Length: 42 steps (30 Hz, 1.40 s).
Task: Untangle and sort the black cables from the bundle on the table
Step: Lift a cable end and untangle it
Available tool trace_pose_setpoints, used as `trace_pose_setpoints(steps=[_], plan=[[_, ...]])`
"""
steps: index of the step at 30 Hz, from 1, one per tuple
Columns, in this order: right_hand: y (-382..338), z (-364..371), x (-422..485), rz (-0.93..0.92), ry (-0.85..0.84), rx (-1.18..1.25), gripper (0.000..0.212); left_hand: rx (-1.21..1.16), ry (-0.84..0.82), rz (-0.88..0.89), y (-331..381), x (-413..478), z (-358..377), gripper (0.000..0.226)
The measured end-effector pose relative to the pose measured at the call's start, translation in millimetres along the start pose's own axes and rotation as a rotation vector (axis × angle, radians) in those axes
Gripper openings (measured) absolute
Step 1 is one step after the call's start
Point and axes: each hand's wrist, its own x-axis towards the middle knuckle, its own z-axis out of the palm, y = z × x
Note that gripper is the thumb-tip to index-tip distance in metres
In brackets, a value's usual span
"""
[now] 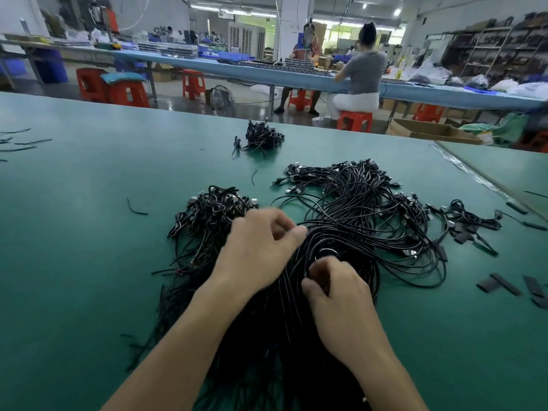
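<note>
A big tangled bundle of black cables with plugs at its far end lies in the middle of the green table and runs down to the near edge. My left hand hovers over the bundle's left side with fingers curled and thumb near the fingertips; it is blurred, and no strand shows in it. My right hand lies on the bundle's middle, its fingers curled round some cables. A smaller pile of black cables sits just left of the bundle.
A small heap of cables lies farther back. Flat black sleeve pieces are scattered at the right, loose strands at the far left. Beyond the table's far edge two people sit on red stools at a long blue bench.
</note>
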Motion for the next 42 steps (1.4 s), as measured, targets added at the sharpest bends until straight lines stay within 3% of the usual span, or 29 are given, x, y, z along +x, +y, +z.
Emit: trace_pose_setpoints(steps=[2,4,6,10,12,14,16,18,21,25,28,29,31,33,35,37,40,42], plan=[[-9,-9,1,-0.093,-0.075,0.227,0.021,-0.041,-0.188,-0.099,0,-2,6,0.047],[-18,-14,-3,-0.199,-0.197,0.292,0.03,-0.258,-0.299,-0.228,1,-4,8,0.06],[-19,-14,-5,-0.214,-0.298,0.258,0.034,-0.521,-0.402,-0.292,2,-6,6,0.048],[-8,-16,-2,-0.074,-0.418,0.096,0.024,-0.583,-0.457,-0.158,3,-10,3,0.033],[-3,-19,5,0.064,-0.325,0.176,0.027,-0.513,-0.348,-0.068,5,-11,4,0.034],[4,-23,14,0.291,-0.124,0.476,0.031,-0.386,-0.318,0.045,7,-13,1,0.033],[6,-29,21,0.476,0.042,0.869,0.019,-0.317,-0.506,0.131,11,-18,-4,0.03],[10,-32,23,0.562,0.116,1.112,0.03,-0.239,-0.754,0.191,14,-23,-5,0.025],[18,-34,21,0.527,0.233,1.135,0.022,-0.119,-0.896,0.233,17,-27,-5,0.024],[17,-37,19,0.308,0.205,0.913,0.024,-0.086,-0.728,0.108,10,-21,-1,0.036],[1,-36,11,0.05,-0.002,0.677,0.032,-0.13,-0.498,0.071,1,-15,7,0.017],[-6,-34,7,-0.057,-0.07,0.545,0.032,-0.153,-0.448,0.076,-1,-15,9,0.027],[-18,-30,0,-0.251,-0.156,0.299,0.029,-0.271,-0.362,0.146,-5,-18,10,0.067],[-28,-32,-4,-0.383,-0.168,0.159,0.025,-0.309,-0.266,0.289,-10,-21,9,0.081],[-33,-38,-6,-0.471,-0.183,0.146,0.028,-0.278,-0.228,0.411,-6,-23,6,0.072],[-38,-42,-8,-0.507,-0.243,0.169,0.036,-0.303,-0.234,0.407,-7,-20,8,0.058],[-41,-43,-11,-0.467,-0.28,0.163,0.031,-0.282,-0.082,0.35,-10,-15,13,0.011],[-37,-47,-10,-0.421,-0.154,0.174,0.028,-0.363,0.093,0.147,-15,-10,12,0.027]])
